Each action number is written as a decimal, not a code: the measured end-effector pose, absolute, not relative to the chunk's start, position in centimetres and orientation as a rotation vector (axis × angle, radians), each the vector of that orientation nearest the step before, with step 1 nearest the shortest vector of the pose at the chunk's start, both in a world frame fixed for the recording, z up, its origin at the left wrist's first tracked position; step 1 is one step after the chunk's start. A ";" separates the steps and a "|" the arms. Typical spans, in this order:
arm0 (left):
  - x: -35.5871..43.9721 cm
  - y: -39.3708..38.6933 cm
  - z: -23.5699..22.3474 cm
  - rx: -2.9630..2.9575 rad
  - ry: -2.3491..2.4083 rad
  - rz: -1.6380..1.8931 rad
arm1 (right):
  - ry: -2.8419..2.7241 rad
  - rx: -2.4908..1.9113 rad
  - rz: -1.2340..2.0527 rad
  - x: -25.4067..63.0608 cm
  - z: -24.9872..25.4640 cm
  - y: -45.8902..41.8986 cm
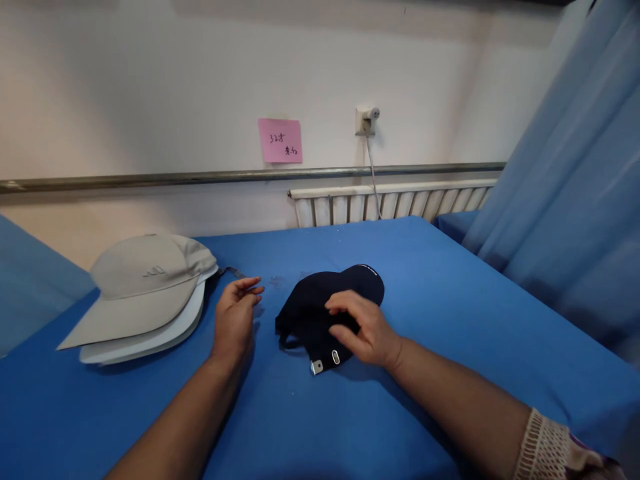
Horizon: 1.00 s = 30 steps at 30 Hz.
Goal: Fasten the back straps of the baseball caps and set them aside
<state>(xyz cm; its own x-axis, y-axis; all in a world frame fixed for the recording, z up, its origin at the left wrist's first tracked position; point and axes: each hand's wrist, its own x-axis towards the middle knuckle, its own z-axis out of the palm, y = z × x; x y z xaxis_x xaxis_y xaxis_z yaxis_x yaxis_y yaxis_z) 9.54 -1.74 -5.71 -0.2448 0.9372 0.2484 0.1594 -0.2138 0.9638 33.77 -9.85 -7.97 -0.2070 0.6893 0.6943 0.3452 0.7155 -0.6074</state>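
Observation:
A black baseball cap (313, 300) lies on its side on the blue table cover, its brim pointing away to the right. Its back strap and metal buckle face me. Over the cap's right part is my right hand (363, 327), thumb and fingers curved apart with no cloth visibly pinched; whether it touches the cap I cannot tell. My left hand (237, 313) hovers left of the cap, fingers loosely bent and apart, holding nothing. Farther left, a light grey cap (145, 267) with a three-stripe logo sits stacked on a white cap (150, 347).
The blue-covered table (450, 313) runs back toward a wall with a metal rail (210, 178) and a white radiator (400, 200). A pink note (281, 141) and a plugged-in socket (366, 122) are on the wall. Blue curtains (565, 180) hang at the right.

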 end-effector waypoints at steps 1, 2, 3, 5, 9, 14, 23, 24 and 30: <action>9.7 -2.0 -5.7 1.377 1.388 1.559 | -1.713 -0.885 0.352 34.4 -8.1 -9.3; 10.0 -2.4 -5.6 1.433 1.384 1.581 | -1.571 -0.991 0.306 35.3 -8.4 -8.5; 10.4 -2.9 -5.5 1.517 1.364 1.564 | -1.464 -1.118 0.308 36.2 -8.8 -7.6; 11.2 -4.1 -5.3 1.739 1.300 1.411 | -1.248 -1.425 0.414 38.2 -9.8 -5.6; 12.6 -5.8 -5.6 2.159 1.204 0.828 | -0.982 -1.640 0.638 41.0 -11.8 -2.4; 13.0 -5.6 -6.8 2.380 1.132 0.485 | -0.945 -1.517 0.923 40.9 -12.3 -2.2; 12.6 -5.5 -6.4 2.400 1.348 0.269 | -0.664 -1.067 1.655 40.2 -10.2 -4.7; 12.7 -5.6 -6.4 2.408 1.357 0.267 | -0.649 -1.057 1.642 40.2 -10.1 -4.8; 12.0 -4.8 -5.5 2.328 1.539 0.600 | -0.569 -1.011 1.460 40.3 -9.8 -4.8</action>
<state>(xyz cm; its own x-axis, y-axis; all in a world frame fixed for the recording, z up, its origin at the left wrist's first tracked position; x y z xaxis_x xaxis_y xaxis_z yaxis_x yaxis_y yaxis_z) 11.96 -4.83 -5.47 0.3438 0.9210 0.1831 0.8021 -0.3894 0.4527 40.26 -4.77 -9.77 0.0896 0.9627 -0.2553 -0.5362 -0.1694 -0.8269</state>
